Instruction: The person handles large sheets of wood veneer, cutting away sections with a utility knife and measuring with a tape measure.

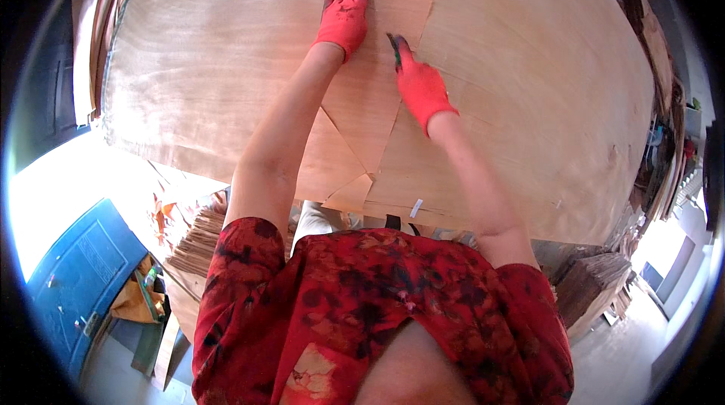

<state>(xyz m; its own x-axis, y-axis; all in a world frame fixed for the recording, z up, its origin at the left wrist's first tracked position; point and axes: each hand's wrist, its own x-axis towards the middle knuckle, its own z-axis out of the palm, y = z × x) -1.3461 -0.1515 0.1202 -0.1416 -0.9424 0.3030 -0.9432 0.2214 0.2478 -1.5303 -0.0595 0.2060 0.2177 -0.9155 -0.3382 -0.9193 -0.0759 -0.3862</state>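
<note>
My left hand (343, 14) lies flat on the veneer sheet (226, 65); my right hand (420, 86) grips a small cutter (394, 50) (thin veneer could split if it wanders).

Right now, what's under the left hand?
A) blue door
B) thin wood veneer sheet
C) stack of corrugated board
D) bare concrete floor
B: the left hand, in a red glove, lies flat on a pale veneer sheet on the table, while the right hand holds a small green tool at the seam beside it.
</note>
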